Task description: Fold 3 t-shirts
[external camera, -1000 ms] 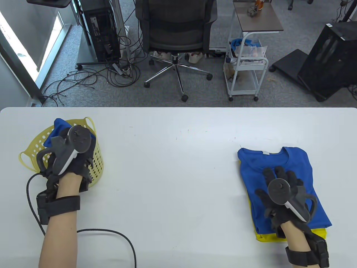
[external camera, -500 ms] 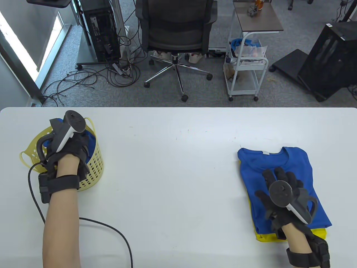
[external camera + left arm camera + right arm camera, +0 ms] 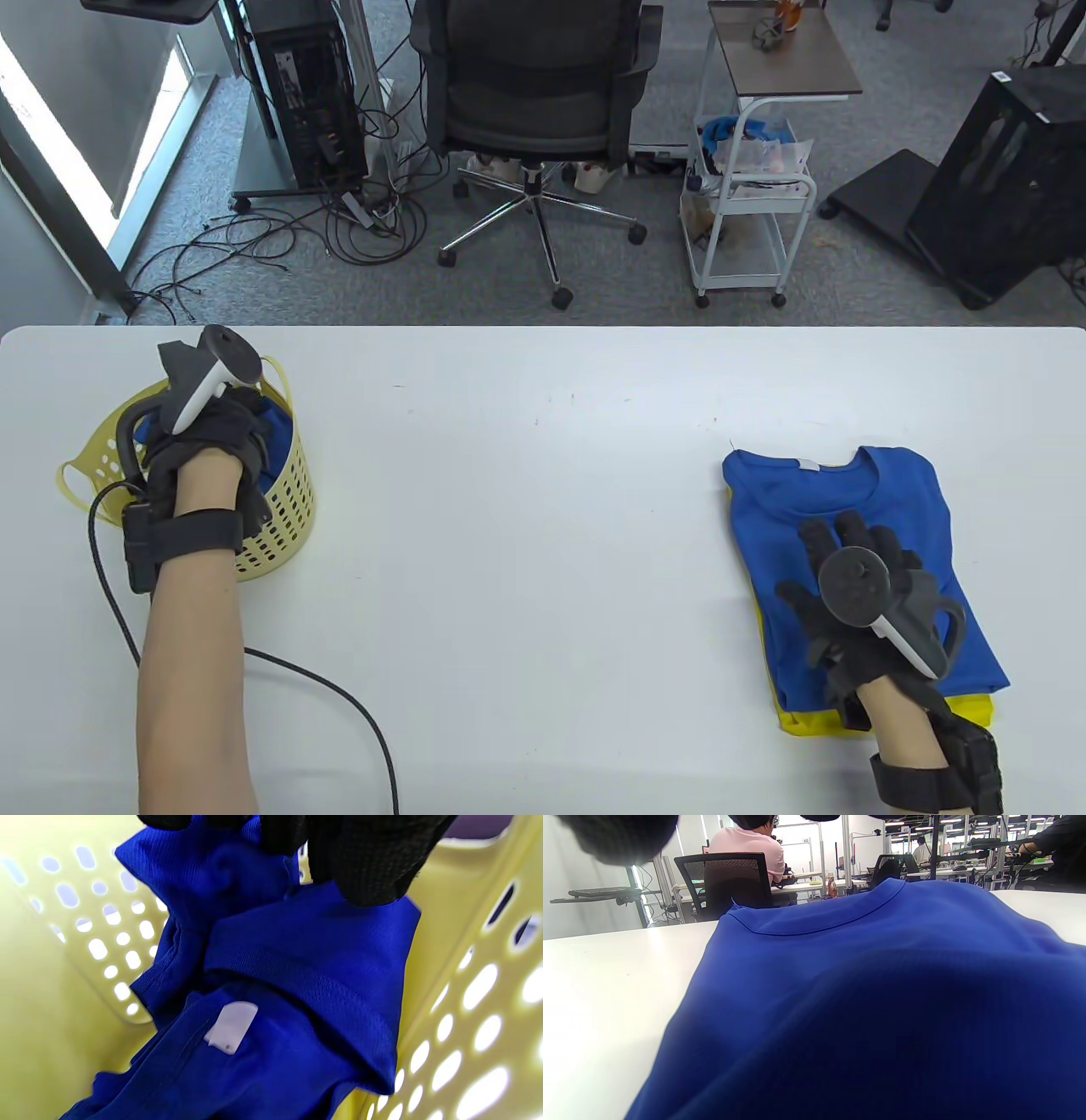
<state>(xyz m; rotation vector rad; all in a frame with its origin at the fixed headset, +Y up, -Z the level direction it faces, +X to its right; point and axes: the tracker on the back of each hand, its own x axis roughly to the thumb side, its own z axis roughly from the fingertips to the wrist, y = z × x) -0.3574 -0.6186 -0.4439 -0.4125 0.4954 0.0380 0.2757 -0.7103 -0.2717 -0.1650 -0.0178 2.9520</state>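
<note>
The left hand [image 3: 208, 441] reaches into the yellow basket [image 3: 293, 501] and its grip pinches the crumpled blue t-shirt [image 3: 297, 993] inside. The right hand [image 3: 857, 594] rests flat, fingers straight, on the folded blue t-shirt [image 3: 848, 501], stacked over a yellow t-shirt [image 3: 882, 717] on the table [image 3: 543, 526].

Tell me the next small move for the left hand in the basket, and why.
Probably lift the crumpled blue t-shirt up out of the yellow basket. The left hand is down inside the basket, gloved fingers gripping the cloth, while the right hand rests flat on the folded stack.
</note>
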